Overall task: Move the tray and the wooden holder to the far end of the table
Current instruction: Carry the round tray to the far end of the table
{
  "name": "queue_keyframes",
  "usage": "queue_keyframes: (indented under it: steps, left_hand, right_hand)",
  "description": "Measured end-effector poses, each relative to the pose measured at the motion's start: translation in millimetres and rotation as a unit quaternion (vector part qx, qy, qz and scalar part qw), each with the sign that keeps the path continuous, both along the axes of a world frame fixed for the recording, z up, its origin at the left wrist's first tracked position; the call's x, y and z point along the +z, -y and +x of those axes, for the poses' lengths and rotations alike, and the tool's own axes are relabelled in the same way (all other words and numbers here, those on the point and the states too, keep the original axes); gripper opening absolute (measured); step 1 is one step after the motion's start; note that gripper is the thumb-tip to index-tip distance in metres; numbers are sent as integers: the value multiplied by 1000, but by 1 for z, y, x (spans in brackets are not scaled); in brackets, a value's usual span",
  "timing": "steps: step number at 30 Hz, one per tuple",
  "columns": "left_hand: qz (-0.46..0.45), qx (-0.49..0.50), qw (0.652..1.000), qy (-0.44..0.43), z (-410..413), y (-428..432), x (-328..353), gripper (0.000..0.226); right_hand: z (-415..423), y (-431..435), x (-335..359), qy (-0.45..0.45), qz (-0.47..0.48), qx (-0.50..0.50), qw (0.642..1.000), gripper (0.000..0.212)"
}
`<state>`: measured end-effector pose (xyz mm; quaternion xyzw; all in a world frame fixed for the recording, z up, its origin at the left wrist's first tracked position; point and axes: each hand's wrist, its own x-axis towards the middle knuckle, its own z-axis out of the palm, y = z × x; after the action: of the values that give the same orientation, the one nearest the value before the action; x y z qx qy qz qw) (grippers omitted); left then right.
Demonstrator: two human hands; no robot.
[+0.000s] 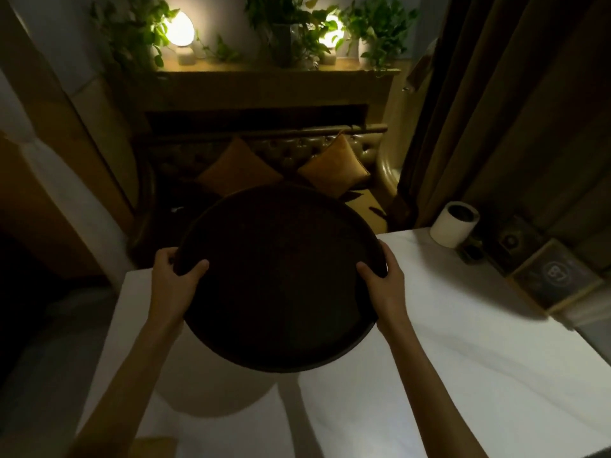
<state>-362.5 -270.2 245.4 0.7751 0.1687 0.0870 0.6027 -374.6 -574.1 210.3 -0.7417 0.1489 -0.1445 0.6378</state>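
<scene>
Both hands carry the round dark tray [279, 279] above the white table [463, 342]. The left hand [173, 279] grips the tray's left rim, thumb on top and fingers curled under; the right hand [383, 282] grips the right rim the same way. The tray hangs clear of the surface, as its shadow on the table below suggests, and its far rim reaches past the table's far edge. It appears close to its goal but not yet set down. A wooden-framed holder [555, 279] sits at the table's right edge beside a paper roll [454, 226]; whether this is the task's holder cannot be told, and moving it seems still to come.
</scene>
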Motion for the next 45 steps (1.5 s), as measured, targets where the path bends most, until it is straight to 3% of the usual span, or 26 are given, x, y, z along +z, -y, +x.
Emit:
queue_keyframes:
  steps: [7, 12, 15, 23, 32, 38, 45]
  left_hand:
    - [14, 41, 999, -13, 1, 6, -10, 52]
    - [3, -8, 1000, -12, 27, 24, -31, 45]
    - [-8, -37, 999, -7, 33, 58, -47, 41]
    - [-17, -160, 984, -80, 67, 218, -85, 44]
    - [-11, -309, 940, -145, 98, 445, -111, 54]
    - [79, -379, 901, -194, 131, 542, -152, 66]
    - [221, -335, 866, -297, 157, 603, -236, 69]
  right_hand:
    - [18, 10, -11, -21, -21, 39, 999, 52]
    - [15, 30, -35, -80, -38, -21, 996, 69]
    - [3, 63, -49, -119, -47, -47, 991, 60]
    - [-28, 213, -81, -156, -53, -146, 975, 48]
    - [-48, 416, -117, -189, -34, -259, 947, 44]
    - [-47, 513, -169, -273, -63, -263, 923, 39]
    - [-23, 560, -242, -396, -74, -235, 884, 29]
